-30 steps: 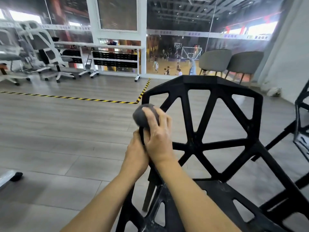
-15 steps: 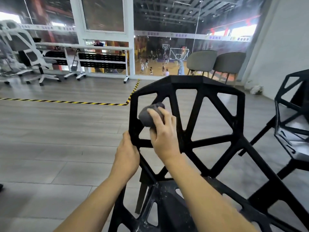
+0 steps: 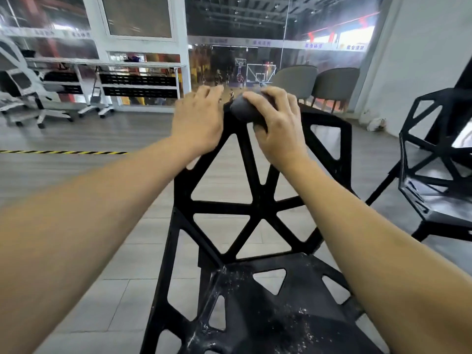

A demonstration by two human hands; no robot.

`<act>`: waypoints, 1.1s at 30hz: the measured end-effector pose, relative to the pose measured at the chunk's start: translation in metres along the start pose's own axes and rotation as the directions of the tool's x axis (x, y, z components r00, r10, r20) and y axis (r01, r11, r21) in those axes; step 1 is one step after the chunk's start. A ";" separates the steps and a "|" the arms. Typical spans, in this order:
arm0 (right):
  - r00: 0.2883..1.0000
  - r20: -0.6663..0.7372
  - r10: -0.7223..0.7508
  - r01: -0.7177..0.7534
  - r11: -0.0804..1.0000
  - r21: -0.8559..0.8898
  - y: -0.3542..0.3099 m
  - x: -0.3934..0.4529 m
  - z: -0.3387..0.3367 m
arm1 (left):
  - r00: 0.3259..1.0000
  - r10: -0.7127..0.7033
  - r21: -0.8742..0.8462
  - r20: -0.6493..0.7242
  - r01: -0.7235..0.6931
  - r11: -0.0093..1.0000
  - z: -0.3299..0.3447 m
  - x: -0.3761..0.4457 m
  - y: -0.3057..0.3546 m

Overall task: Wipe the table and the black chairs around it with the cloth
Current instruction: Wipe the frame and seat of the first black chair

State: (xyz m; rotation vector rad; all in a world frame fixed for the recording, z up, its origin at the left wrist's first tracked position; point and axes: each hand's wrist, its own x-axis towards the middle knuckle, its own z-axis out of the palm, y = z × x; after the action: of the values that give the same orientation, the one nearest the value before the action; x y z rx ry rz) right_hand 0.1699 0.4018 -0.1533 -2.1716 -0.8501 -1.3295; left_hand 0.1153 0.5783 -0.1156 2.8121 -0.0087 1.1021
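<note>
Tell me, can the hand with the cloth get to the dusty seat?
Probably yes. The right hand holds the cloth on the chair's top edge, and nothing lies between it and the speckled seat below.
</note>
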 end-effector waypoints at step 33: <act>0.955 -0.027 0.297 -0.298 0.951 -0.082 0.006 -0.149 0.052 | 0.974 -0.069 0.119 -0.215 0.096 0.988 0.056 -0.007 0.004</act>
State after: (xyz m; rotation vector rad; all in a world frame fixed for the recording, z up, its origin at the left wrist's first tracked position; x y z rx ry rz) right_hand 0.1548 0.3919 -0.3101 -2.2447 -0.4429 -1.2458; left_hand 0.1479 0.5681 -0.1602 2.7592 0.2047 1.4219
